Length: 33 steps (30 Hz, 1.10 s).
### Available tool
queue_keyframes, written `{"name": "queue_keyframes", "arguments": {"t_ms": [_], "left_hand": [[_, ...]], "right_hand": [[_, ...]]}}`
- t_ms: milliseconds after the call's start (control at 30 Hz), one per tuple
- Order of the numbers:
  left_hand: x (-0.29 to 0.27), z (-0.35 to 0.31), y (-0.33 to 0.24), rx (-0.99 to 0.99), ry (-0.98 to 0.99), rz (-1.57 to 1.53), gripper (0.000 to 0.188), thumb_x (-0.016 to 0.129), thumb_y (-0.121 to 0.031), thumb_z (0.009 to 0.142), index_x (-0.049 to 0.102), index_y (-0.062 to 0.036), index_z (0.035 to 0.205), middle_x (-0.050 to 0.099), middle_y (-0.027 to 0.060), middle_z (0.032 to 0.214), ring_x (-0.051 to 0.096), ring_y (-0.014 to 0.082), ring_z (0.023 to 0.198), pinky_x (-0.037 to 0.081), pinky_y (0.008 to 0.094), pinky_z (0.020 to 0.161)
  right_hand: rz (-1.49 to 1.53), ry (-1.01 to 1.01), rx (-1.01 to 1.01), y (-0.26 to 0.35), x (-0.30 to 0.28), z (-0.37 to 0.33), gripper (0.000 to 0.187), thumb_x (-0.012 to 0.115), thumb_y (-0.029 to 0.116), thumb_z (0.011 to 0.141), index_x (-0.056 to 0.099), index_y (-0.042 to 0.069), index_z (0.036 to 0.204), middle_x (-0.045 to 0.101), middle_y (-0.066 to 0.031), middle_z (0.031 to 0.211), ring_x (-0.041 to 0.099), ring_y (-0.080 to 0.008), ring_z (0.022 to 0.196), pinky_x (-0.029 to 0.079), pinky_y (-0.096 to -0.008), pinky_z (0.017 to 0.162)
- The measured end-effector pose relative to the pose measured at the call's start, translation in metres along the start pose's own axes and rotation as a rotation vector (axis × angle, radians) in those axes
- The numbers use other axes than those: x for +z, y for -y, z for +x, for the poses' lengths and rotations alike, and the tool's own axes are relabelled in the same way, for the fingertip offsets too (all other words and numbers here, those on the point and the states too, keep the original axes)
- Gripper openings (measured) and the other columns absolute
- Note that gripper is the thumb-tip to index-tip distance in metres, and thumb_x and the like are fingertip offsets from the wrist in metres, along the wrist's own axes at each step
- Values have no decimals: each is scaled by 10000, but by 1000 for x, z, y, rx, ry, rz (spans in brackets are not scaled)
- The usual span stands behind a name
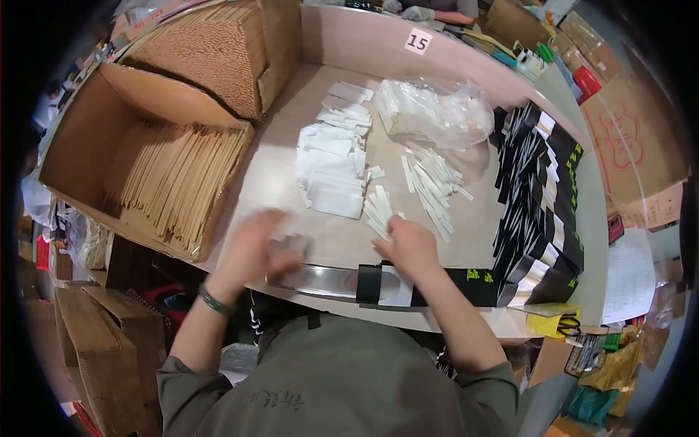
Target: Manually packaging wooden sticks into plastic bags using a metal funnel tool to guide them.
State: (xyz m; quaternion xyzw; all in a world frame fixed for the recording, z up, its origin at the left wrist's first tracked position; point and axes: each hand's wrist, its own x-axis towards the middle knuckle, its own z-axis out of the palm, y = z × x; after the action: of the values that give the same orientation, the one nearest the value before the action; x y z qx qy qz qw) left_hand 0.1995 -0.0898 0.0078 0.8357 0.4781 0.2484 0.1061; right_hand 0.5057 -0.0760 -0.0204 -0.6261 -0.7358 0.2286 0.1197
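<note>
White strips (pixel 378 210), small pile.
Your right hand (pixel 412 249): five o'clock, finger grip unclear; left hand (pixel 253 244): eight o'clock, fingers spread.

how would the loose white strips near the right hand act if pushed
The white strips would probably scatter, since they lie loose and overlapping. Each looks narrow and thin, so likely light. They look straight, which suggests some stiffness.

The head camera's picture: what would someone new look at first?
Probably the long row of black pieces on the right of the table, then the open cardboard box of thin brown sheets on the left. Between them, near the front, the left hand is blurred, and the right hand is at the small white strips.
</note>
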Motion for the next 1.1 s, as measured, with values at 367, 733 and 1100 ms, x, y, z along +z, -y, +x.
{"name": "queue_keyframes", "arguments": {"t_ms": [367, 733, 1100], "left_hand": [[-60, -38, 135, -673, -77, 217, 190, 657, -137, 888, 670, 11, 1007, 676, 199, 870, 666, 355, 803, 526, 412, 712], [-22, -47, 77, -570, -937, -370, 134, 442, -133, 1060, 503, -27, 1003, 521, 30, 835, 501, 102, 701, 453, 240, 631], [25, -67, 20, -564, -97, -888, 124, 607, -114, 982, 649, 3, 977, 586, -34, 862, 513, 55, 815, 414, 204, 754]], "right_hand": [[-231, -198, -477, 28, 12, 53, 88, 640, 154, 813, 636, 67, 829, 623, -118, 865, 630, -328, 856, 528, -437, 709], [6, 221, -330, 64, 8, 6, 142, 641, 185, 824, 621, 45, 817, 619, -135, 821, 628, -345, 812, 513, -455, 706], [58, -68, -477, 66, 42, -45, 155, 721, 113, 803, 607, 33, 870, 599, -110, 911, 616, -316, 808, 508, -435, 702]]}}
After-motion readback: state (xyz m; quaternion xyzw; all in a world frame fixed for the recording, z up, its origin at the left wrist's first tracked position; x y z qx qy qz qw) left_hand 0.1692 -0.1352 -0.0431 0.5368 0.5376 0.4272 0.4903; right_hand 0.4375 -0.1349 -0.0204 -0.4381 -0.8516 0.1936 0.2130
